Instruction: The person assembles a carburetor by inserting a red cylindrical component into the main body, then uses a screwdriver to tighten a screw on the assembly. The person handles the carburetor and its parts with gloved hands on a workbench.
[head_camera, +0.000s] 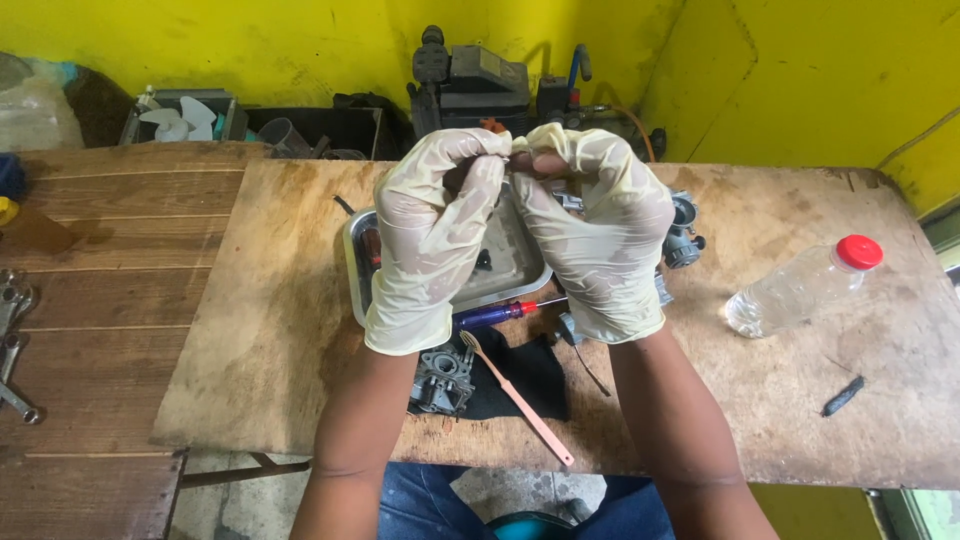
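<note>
Both hands wear pale latex gloves and are raised together above a metal tray (520, 270). My left hand (435, 235) and my right hand (595, 230) pinch a very small part between their fingertips near the top; the part is mostly hidden by the fingers. Under the hands a screwdriver with a blue and red handle (495, 315) lies at the tray's front edge. A pink toothbrush (520, 400) rests across a black cloth (525, 375), beside a grey carburetor body (440, 378). More metal carburetor parts (685, 235) sit to the right of my right hand.
A clear plastic bottle with a red cap (800, 287) lies on the wooden board at the right. A small black piece (843, 396) lies near the front right. Wrenches (15, 340) lie at the far left. Machine parts and a fan stand along the yellow wall.
</note>
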